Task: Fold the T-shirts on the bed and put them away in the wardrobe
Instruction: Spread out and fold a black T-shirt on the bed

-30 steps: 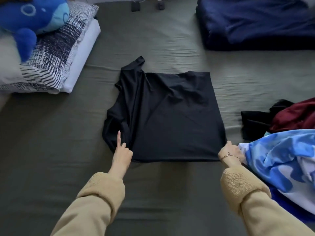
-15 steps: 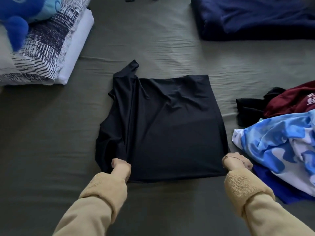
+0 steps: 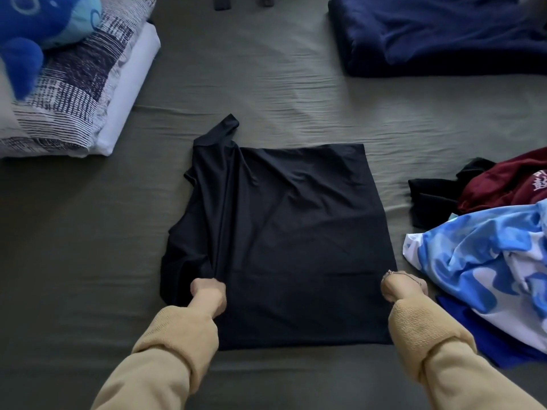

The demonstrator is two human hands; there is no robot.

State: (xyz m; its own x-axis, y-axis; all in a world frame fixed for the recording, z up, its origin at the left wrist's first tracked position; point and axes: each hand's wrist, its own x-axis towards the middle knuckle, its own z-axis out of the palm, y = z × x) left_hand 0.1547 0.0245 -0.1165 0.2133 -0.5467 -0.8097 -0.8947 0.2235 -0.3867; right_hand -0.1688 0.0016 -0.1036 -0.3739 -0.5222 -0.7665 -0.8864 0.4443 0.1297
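T-shirt flat on bed — left hand, right hand gripping edges.

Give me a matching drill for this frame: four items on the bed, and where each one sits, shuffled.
Things:
1. black T-shirt
2. blue plush toy
3. navy blanket
4. blue-and-white garment

Places:
A. far right of the bed, folded in a heap
B. near right, beside the right hand
C. middle of the bed, gripped by the left hand
D. far left, on the patterned pillow

Pairs: 1-C, 2-D, 3-A, 4-B
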